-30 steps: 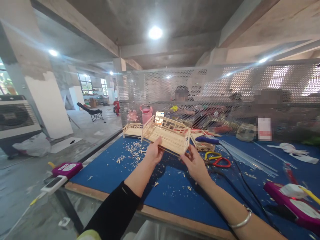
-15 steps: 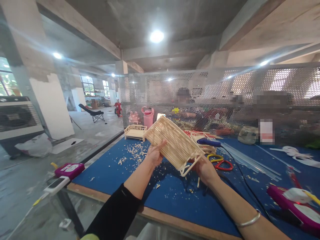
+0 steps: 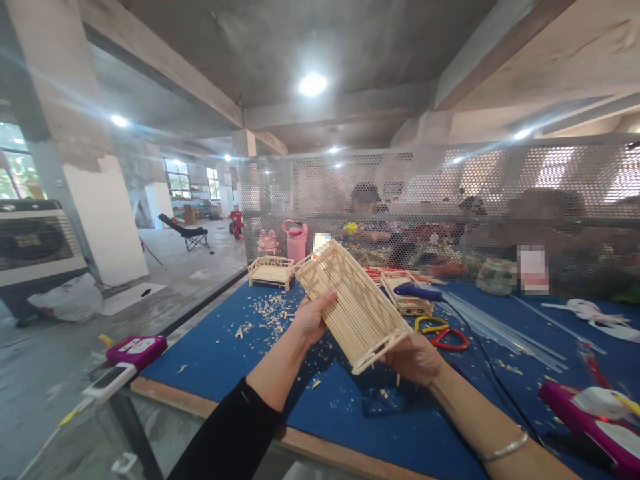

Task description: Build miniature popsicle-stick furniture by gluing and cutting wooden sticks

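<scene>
Both hands hold up a small tray-like frame of pale wooden sticks (image 3: 353, 307), tilted above the blue tabletop. My left hand (image 3: 313, 319) grips its left long side, thumb lying over the slatted face. At the lower right end my right hand (image 3: 413, 357) has its fingers closed round the edge, partly hidden beneath it. A miniature stick bench (image 3: 271, 272) with railings stands at the table's far left. Behind the right hand lie a blue-handled corded tool (image 3: 417, 291) and scissors with yellow and red handles (image 3: 450, 339).
Wood scraps (image 3: 273, 310) litter the blue table (image 3: 210, 353). Clear plastic strips (image 3: 505, 330) lie to the right, near a glass jar (image 3: 495, 277). A pink cup (image 3: 296, 241) stands at the back before a perforated metal screen (image 3: 320, 180). Purple devices (image 3: 137, 352) sit at both sides.
The stick frame has been turned in my hands, so its slatted face and lower end rail show more squarely. My right hand has shifted slightly right and down along with it.
</scene>
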Motion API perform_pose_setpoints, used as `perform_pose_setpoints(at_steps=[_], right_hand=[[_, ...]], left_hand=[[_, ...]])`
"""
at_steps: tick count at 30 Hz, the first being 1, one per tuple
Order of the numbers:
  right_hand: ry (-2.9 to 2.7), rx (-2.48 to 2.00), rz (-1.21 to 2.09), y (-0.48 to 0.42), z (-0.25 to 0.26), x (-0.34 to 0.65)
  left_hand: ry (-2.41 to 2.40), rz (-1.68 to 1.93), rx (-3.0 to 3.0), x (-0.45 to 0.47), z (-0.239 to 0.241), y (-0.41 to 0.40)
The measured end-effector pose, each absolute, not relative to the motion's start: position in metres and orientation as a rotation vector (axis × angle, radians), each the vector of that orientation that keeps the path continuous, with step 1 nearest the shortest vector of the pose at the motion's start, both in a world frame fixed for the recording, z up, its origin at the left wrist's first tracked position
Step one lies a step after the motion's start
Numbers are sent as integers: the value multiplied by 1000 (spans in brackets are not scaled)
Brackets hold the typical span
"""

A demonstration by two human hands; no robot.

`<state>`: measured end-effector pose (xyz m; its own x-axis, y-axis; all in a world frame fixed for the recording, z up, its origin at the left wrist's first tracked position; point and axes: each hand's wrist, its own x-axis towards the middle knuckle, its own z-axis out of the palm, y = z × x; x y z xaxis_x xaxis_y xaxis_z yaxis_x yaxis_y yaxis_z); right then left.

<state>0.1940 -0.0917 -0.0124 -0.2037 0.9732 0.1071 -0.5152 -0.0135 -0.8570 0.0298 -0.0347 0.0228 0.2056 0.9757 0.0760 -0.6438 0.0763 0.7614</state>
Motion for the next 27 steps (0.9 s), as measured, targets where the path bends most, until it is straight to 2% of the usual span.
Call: perform_pose_setpoints(at_steps=[13, 21, 27], right_hand=[[-1060, -622, 1612, -94, -7, 179], [-975, -661, 1494, -85, -14, 177], [-808, -719, 1395, -79, -15, 178]], left_hand=[[503, 1427, 559, 29, 19, -22], [571, 1248, 573, 26, 19, -29], [583, 1328, 537, 32, 12, -27]])
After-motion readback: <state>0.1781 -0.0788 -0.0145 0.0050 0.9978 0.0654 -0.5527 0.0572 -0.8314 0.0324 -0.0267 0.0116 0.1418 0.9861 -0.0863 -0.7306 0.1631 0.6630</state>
